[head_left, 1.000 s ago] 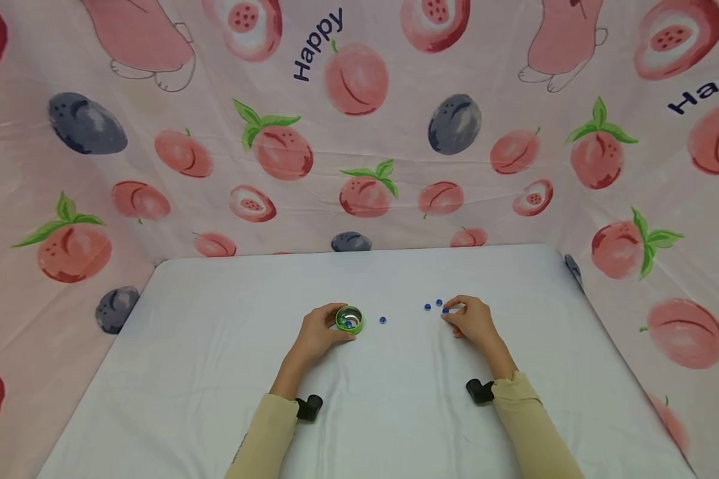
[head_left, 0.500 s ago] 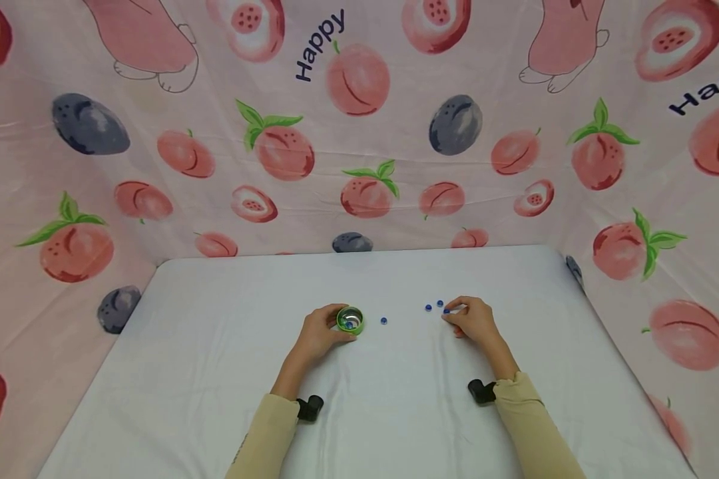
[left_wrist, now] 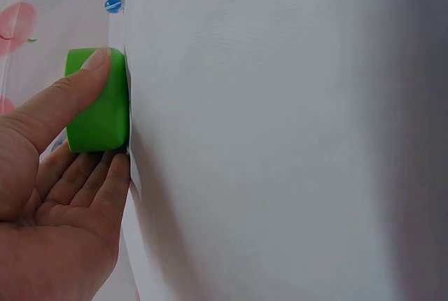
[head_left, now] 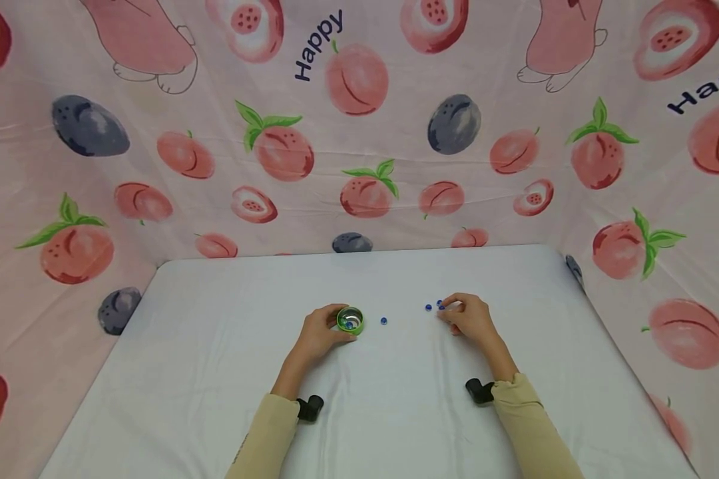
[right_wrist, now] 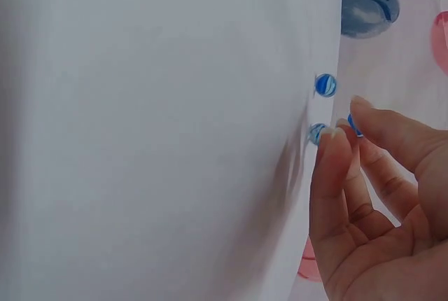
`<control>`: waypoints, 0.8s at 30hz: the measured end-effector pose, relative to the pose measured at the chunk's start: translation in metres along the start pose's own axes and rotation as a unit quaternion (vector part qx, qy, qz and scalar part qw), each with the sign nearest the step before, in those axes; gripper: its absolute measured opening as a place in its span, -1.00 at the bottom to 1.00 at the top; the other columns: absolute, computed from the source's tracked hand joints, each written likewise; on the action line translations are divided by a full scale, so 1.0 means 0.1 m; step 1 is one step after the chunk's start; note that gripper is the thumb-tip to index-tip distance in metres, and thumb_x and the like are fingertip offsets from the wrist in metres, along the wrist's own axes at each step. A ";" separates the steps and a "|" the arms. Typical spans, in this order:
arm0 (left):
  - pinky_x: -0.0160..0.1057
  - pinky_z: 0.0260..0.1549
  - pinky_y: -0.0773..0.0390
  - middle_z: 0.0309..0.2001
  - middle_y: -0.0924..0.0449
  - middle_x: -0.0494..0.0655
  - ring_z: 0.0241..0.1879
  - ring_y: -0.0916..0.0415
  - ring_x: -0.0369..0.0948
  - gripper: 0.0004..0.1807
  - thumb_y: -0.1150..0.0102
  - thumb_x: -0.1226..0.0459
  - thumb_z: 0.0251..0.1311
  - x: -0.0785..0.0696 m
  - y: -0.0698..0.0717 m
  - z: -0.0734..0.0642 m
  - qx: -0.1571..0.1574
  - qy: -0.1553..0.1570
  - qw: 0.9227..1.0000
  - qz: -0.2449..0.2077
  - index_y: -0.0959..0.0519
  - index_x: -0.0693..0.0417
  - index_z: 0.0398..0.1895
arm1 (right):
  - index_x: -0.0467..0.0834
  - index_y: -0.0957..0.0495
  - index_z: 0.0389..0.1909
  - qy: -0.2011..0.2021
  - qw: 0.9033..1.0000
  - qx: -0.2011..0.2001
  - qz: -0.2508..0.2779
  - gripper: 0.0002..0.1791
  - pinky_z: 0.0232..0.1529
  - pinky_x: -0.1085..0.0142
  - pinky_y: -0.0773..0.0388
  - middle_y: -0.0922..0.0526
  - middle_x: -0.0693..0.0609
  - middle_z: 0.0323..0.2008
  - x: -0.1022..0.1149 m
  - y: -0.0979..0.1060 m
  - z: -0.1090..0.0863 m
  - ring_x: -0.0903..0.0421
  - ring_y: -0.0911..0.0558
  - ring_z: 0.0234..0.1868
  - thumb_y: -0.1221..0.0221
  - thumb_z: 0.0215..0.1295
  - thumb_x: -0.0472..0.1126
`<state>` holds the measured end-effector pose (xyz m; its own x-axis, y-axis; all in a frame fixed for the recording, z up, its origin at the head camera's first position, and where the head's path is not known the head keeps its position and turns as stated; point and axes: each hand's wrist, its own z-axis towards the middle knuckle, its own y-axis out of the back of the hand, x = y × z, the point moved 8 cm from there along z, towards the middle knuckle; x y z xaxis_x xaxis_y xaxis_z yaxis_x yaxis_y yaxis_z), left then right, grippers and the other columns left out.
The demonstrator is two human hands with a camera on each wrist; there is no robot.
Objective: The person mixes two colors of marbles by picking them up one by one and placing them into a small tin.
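Observation:
My left hand [head_left: 319,334] holds a small green cup [head_left: 341,326] with a shiny inside, thumb on one side and fingers on the other. A blue marble [head_left: 349,325] lies in the cup. In the left wrist view the green wall [left_wrist: 105,115] shows under the thumb. My right hand [head_left: 473,319] pinches a blue glass marble [right_wrist: 354,126] between thumb and fingertips, partly hidden. Right by these fingertips is another marble [right_wrist: 316,133], and one more marble [right_wrist: 325,85] lies a little beyond. Between the hands, nearer the cup, sits a single marble [head_left: 384,320].
A white cloth [head_left: 371,399] covers the table. Behind and beside it hangs a pink curtain [head_left: 395,140] printed with fruit. Each forearm wears a black wrist camera [head_left: 310,408] by its beige sleeve [head_left: 533,419].
My right hand has shifted slightly left and away from me with its marble, coming right up to the two marbles beside it. The left hand and cup stay put.

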<state>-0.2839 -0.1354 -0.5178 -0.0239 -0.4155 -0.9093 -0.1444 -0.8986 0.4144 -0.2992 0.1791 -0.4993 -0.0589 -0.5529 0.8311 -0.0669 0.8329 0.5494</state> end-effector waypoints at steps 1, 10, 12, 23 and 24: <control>0.01 0.34 -0.59 0.26 -0.62 0.29 0.33 -0.57 0.16 -0.30 -0.56 0.54 0.03 0.00 0.00 0.00 0.000 0.000 1.000 0.000 -0.55 0.36 0.32 | -0.37 -0.67 -0.03 0.004 1.000 0.000 0.001 -0.76 -0.59 0.43 -0.46 -0.56 0.04 -0.66 0.02 0.00 0.00 0.23 -0.46 -0.70 -0.35 0.37 -0.32; 0.01 0.33 -0.60 0.24 -0.62 0.31 0.32 -0.58 0.17 -0.30 -0.56 0.54 0.03 -0.01 0.00 -0.01 0.001 -0.005 1.000 0.006 -0.55 0.37 0.31 | -0.38 -0.69 -0.07 0.023 0.999 -0.001 0.022 -0.77 -0.61 0.38 -0.57 -0.62 -0.11 -0.63 0.19 -0.07 0.00 0.18 -0.49 -0.72 -0.38 0.34 -0.34; 0.02 0.33 -0.60 0.24 -0.62 0.32 0.32 -0.57 0.19 -0.30 -0.57 0.54 0.02 -0.01 0.00 -0.01 0.001 -0.006 1.000 0.006 -0.55 0.39 0.31 | -0.38 -0.69 -0.07 0.027 0.999 0.002 0.023 -0.78 -0.62 0.37 -0.58 -0.62 -0.10 -0.64 0.21 -0.10 0.00 0.18 -0.49 -0.72 -0.37 0.34 -0.34; 0.03 0.34 -0.59 0.25 -0.62 0.30 0.32 -0.58 0.17 -0.30 -0.56 0.55 0.02 -0.01 0.01 -0.01 -0.002 0.001 1.000 0.000 -0.56 0.36 0.31 | -0.35 -0.70 -0.08 0.034 0.999 0.009 0.025 -0.80 -0.60 0.36 -0.55 -0.66 -0.26 -0.57 0.38 -0.22 0.00 0.17 -0.51 -0.70 -0.37 0.35 -0.33; 0.03 0.34 -0.59 0.26 -0.62 0.29 0.32 -0.58 0.17 -0.30 -0.56 0.55 0.03 -0.01 0.00 -0.01 -0.003 0.002 1.000 0.000 -0.56 0.35 0.31 | -0.35 -0.70 -0.08 0.033 0.999 0.009 0.025 -0.80 -0.60 0.36 -0.55 -0.66 -0.26 -0.56 0.39 -0.24 0.00 0.16 -0.51 -0.69 -0.37 0.35 -0.33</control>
<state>-0.2829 -0.1356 -0.5169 -0.0199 -0.4168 -0.9088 -0.1388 -0.8990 0.4154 -0.3002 0.1377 -0.4795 0.0027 -0.5071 0.8619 -0.0837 0.8588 0.5055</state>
